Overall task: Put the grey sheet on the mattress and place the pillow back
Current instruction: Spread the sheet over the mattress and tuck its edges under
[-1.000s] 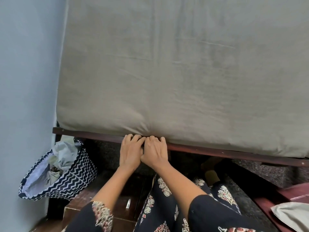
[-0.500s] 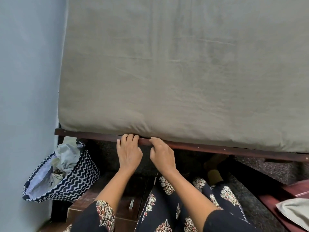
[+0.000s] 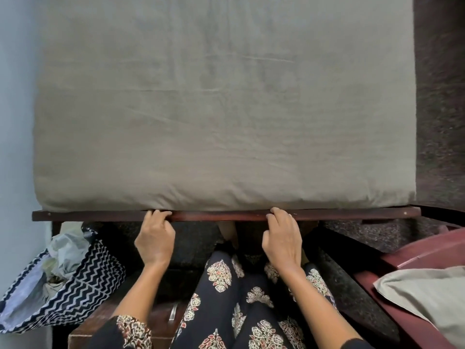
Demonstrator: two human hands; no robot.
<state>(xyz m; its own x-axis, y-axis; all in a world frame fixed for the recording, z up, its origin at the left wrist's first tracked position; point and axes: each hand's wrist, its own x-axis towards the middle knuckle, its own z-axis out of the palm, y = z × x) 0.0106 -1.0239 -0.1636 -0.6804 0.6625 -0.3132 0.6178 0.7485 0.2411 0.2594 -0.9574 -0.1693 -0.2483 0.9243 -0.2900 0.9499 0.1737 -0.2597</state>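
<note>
The grey sheet (image 3: 221, 109) lies spread over the mattress and wraps its near edge, with a few light creases. Below that edge runs the dark wooden bed rail (image 3: 221, 214). My left hand (image 3: 154, 238) and my right hand (image 3: 281, 238) are apart at the rail. Each has its fingers curled at the seam where the sheet's edge meets the rail, and the fingertips are partly hidden there. The grey pillow (image 3: 427, 298) lies at the lower right on a red chair (image 3: 415, 253).
A blue wall (image 3: 15, 122) runs along the bed's left side. A zigzag-patterned basket (image 3: 83, 285) with cloth in it stands at the lower left. A wooden chest (image 3: 163, 321) is by my legs. Dark speckled floor (image 3: 440, 96) lies to the bed's right.
My hands were pressed together at the rail's middle. They have slid apart along the mattress edge, the left one leftward and the right one rightward. The pillow shows more fully.
</note>
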